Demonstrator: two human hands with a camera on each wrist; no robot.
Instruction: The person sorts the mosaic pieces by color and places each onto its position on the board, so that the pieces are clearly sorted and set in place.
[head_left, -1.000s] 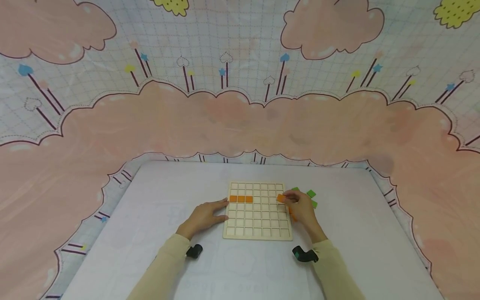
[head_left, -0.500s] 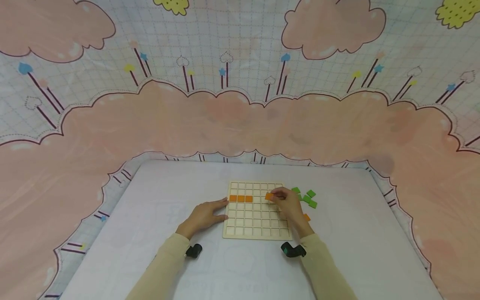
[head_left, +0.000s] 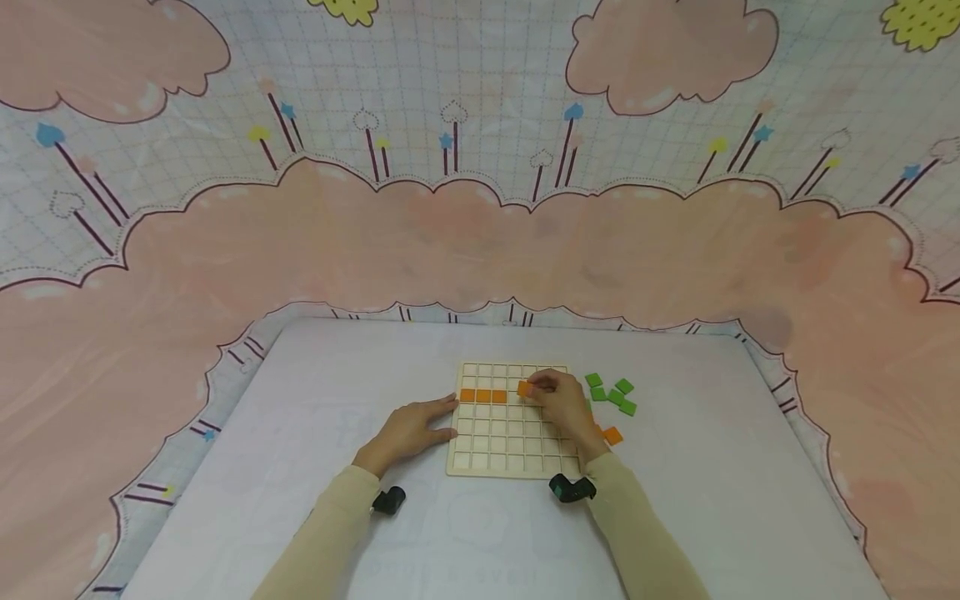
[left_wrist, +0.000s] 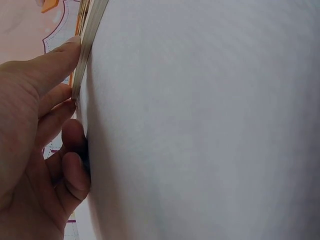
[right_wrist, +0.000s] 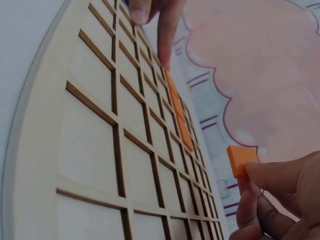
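A pale wooden grid board (head_left: 515, 477) lies on the white table. Three orange square tiles (head_left: 483, 396) sit side by side in one row of its cells, starting at the left edge. My right hand (head_left: 566, 407) pinches another orange tile (right_wrist: 242, 160) between thumb and fingertips. That tile is held above the board, to the right of the row and apart from it in the right wrist view. At the board's left edge, my left hand (head_left: 405, 432) touches the rim with relaxed fingers and thumb; its other fingers (left_wrist: 75, 175) rest near the table surface.
Several green tiles (head_left: 616, 397) lie scattered on the table (head_left: 697, 467) right of the board. Closer to my right wrist is a loose orange tile (head_left: 612, 436), with more orange partly hidden behind the hand. A patterned cloth (head_left: 480, 250) surrounds the table.
My right hand has moved left across the board with the pinched orange tile, nearing the row of three. More of the green tiles now show. The left hand has stayed in place.
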